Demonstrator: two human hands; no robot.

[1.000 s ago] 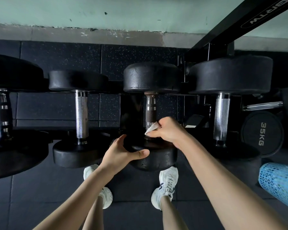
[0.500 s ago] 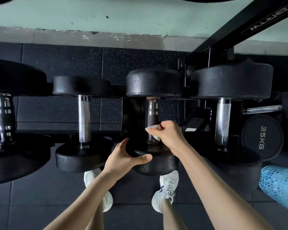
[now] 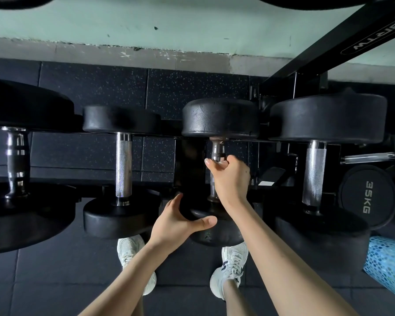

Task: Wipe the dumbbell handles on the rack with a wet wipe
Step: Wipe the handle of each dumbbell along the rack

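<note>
Right hand (image 3: 232, 179) has slid up the handle (image 3: 217, 149) since half a sec ago, from its near end to just short of the far head (image 3: 219, 119). The wet wipe that showed white at the fingertips then is now hidden inside the grip. Right fingers (image 3: 211, 164) are clamped round the bar, thumb on the opp. side, with only a short rusty stretch of metal showing beyond them. Left hand (image 3: 176, 222) is cupped on the near head (image 3: 217, 233) of the same dumbbell, fingers (image 3: 175, 201) curved over its left rim and close together, thumb (image 3: 203, 222) laid straight across the top. The dumbbell sits 3rd from left on the rack (image 3: 317, 42), handle running away from the person. Left of the left-hand fingers lies a smaller dumbbell w/ knurled chrome bar (image 3: 123, 165), and further left a larger one w/ ringed bar (image 3: 17, 160). Right of the right-hand fingers is a bigger dumbbell (image 3: 328, 117), then a black weight marked 35KG (image 3: 367, 195) and a blue foam roller (image 3: 388, 267). Below both wrists, white sneakers (image 3: 232, 265) stand on black speckled floor mats (image 3: 55, 281). Beyond the right fingertips, past the far head, a pale green wall (image 3: 146, 19).
</note>
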